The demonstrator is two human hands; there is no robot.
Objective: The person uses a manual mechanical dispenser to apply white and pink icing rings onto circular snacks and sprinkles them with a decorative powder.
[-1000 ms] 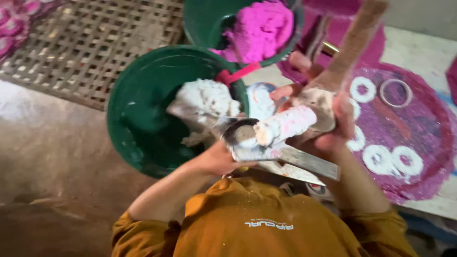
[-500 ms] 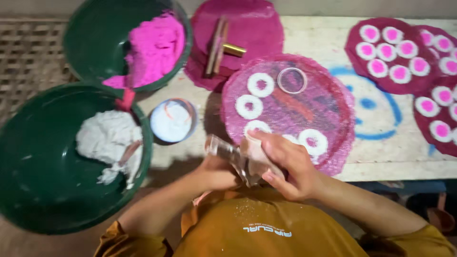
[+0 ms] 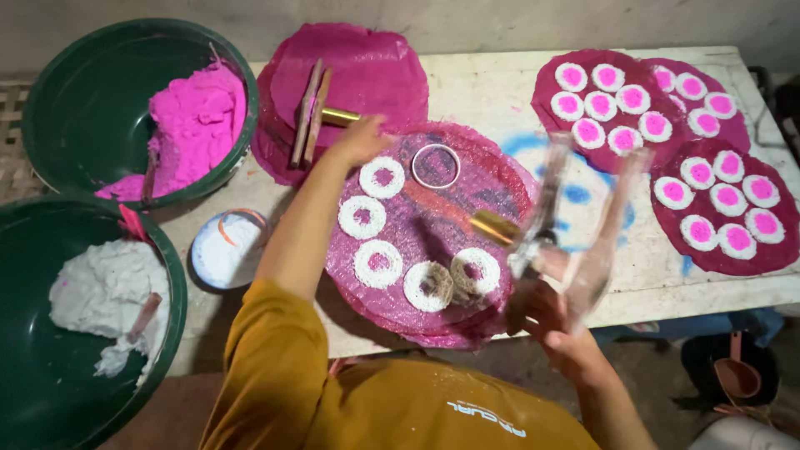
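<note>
Left hand (image 3: 360, 140) reaches over the mat (image 3: 500, 179) toward the brass tube (image 3: 337, 117), grip unclear; right hand (image 3: 546, 312) grips a blurred press (image 3: 575, 225) past the worktop (image 3: 492, 92) edge.

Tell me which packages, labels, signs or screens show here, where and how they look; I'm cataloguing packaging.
Packages, signs, screens: none in view.
Printed mark: small white lettering on the back of the person's mustard-yellow shirt, bottom centre.
Painted mark: blue curved strokes on the white table, between the pink mats.
</note>
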